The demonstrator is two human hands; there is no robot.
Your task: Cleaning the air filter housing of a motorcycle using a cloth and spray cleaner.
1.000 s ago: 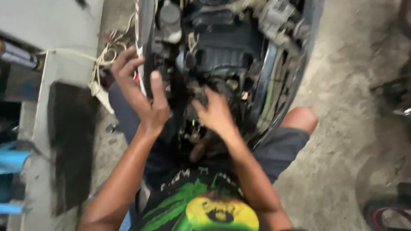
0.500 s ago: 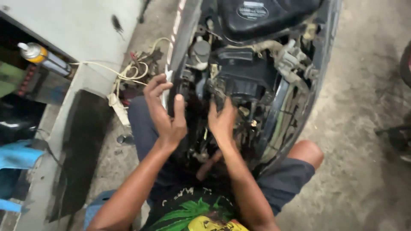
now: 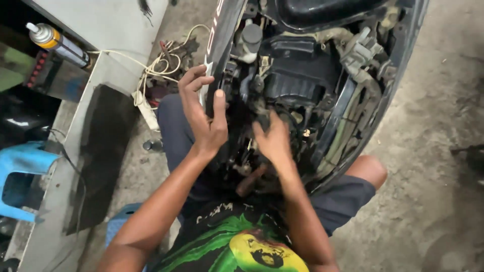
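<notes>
Since half a second ago the view has tipped down and left, so the grey and orange spray can (image 3: 56, 44) sits nearer the upper left corner. The left hand (image 3: 204, 113) still grasps the edge of the black plastic side panel (image 3: 223, 45) of the opened scooter, thumb pressed on its inner face. The right hand (image 3: 274, 140) has reached deeper among the dark engine parts (image 3: 297, 80); motion blur hides whether it grips anything. A tangle of cream cable (image 3: 159, 65) lies on the concrete floor (image 3: 438, 151). A blue plastic stool (image 3: 22, 171) is cut off at left.
</notes>
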